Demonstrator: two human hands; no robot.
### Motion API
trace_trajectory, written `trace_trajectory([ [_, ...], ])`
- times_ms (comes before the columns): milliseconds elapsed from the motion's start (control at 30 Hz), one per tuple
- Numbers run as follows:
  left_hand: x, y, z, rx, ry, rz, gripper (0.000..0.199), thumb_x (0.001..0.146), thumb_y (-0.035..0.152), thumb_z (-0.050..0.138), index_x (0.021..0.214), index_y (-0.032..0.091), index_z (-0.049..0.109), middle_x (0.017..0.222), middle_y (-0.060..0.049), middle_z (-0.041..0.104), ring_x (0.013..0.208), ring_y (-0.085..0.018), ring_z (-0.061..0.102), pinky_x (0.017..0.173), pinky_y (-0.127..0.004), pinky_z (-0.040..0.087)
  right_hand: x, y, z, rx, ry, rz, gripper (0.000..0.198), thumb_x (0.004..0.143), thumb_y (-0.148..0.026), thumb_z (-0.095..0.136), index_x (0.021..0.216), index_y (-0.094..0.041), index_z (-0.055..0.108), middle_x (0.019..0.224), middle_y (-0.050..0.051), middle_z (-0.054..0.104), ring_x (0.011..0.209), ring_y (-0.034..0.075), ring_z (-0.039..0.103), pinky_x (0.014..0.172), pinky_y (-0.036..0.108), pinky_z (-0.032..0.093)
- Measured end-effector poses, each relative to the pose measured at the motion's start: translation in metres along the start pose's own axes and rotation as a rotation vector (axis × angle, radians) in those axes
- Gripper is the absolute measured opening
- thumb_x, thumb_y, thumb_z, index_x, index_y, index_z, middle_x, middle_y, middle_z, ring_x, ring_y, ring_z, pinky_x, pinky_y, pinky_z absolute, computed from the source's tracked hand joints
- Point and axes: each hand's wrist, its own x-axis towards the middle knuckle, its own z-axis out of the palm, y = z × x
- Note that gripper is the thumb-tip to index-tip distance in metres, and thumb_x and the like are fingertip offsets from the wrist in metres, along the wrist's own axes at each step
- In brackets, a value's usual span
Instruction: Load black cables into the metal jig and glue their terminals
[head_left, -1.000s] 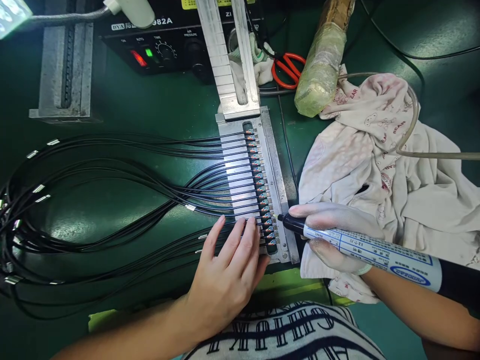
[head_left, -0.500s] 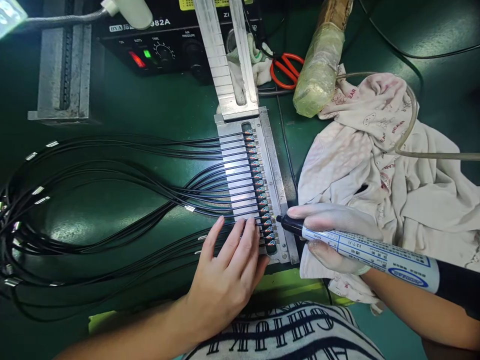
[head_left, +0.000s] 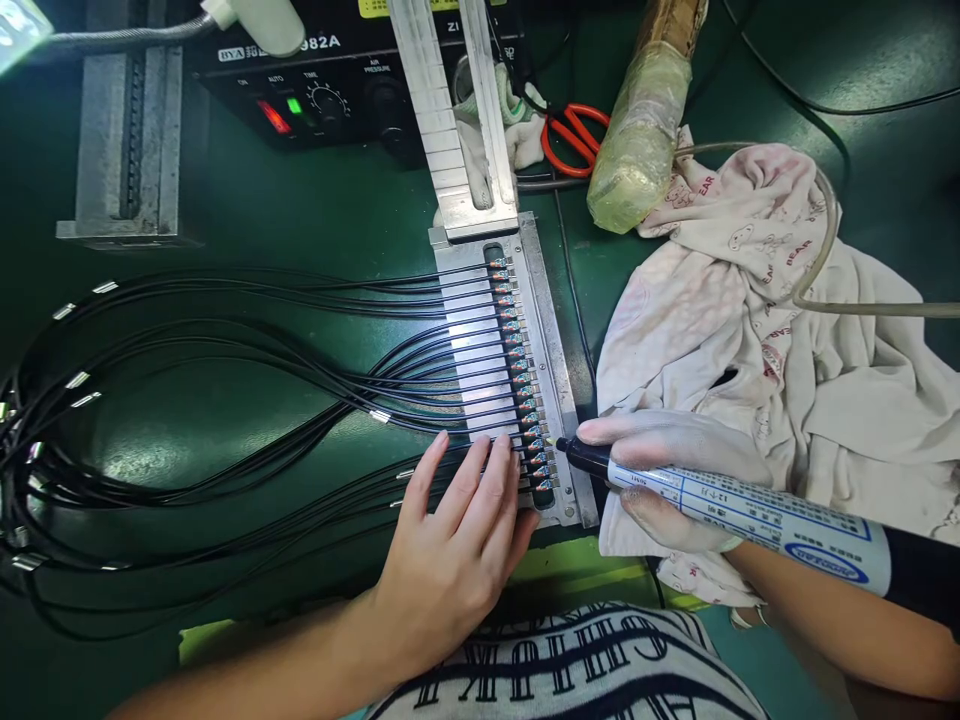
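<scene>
A metal fixture (head_left: 556,420) holds a row of black cables (head_left: 480,365), their coloured wire ends and small connectors (head_left: 531,405) lined up along a slot. My bare left hand (head_left: 457,535) lies over the lower cables and the fixture's left edge, fingers stretched out and slightly apart. In my gloved right hand (head_left: 675,470) is a thick glue syringe (head_left: 757,520) with a white and blue label and a black nozzle end. Its tip points left, close to the lower connectors; whether it touches one I cannot tell.
Behind the fixture stand a slotted metal block (head_left: 450,130) and a black dispenser controller (head_left: 330,90) with lit switches. Red-handled scissors (head_left: 574,140), a wrapped roll (head_left: 637,140) and a crumpled cloth (head_left: 750,300) are to the right. Cable loops (head_left: 45,480) spread left.
The syringe and my right hand have shifted slightly to the right and down, drawing the tip a little away from the connectors. My left hand stays in place.
</scene>
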Motion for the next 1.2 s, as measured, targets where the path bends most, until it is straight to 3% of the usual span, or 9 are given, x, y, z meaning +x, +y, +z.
trace_trajectory([
  [500, -0.0013, -0.0008, 0.0010, -0.005, 0.003, 0.001, 0.032, 0.093, 0.021, 0.064, 0.117, -0.001, 0.064, 0.125, -0.020, 0.066, 0.111, -0.032, 0.065, 0.108, -0.054, 0.039, -0.0032, 0.0007, 0.0003, 0.017, 0.007, 0.054, 0.023, 0.081, -0.016, 0.070, 0.103, -0.015, 0.064, 0.109, 0.012, 0.071, 0.097, 0.020, 0.071, 0.082, 0.030, 0.061],
  [1200, -0.0025, -0.0005, 0.0017, -0.002, 0.005, 0.000, 0.032, 0.094, 0.021, 0.064, 0.117, 0.000, 0.064, 0.124, -0.019, 0.067, 0.111, -0.031, 0.066, 0.109, -0.053, 0.039, 0.0006, 0.0007, 0.0010, 0.014, 0.011, 0.020, 0.020, 0.082, -0.017, 0.069, 0.102, -0.013, 0.064, 0.106, 0.013, 0.072, 0.098, 0.019, 0.071, 0.085, 0.027, 0.061],
])
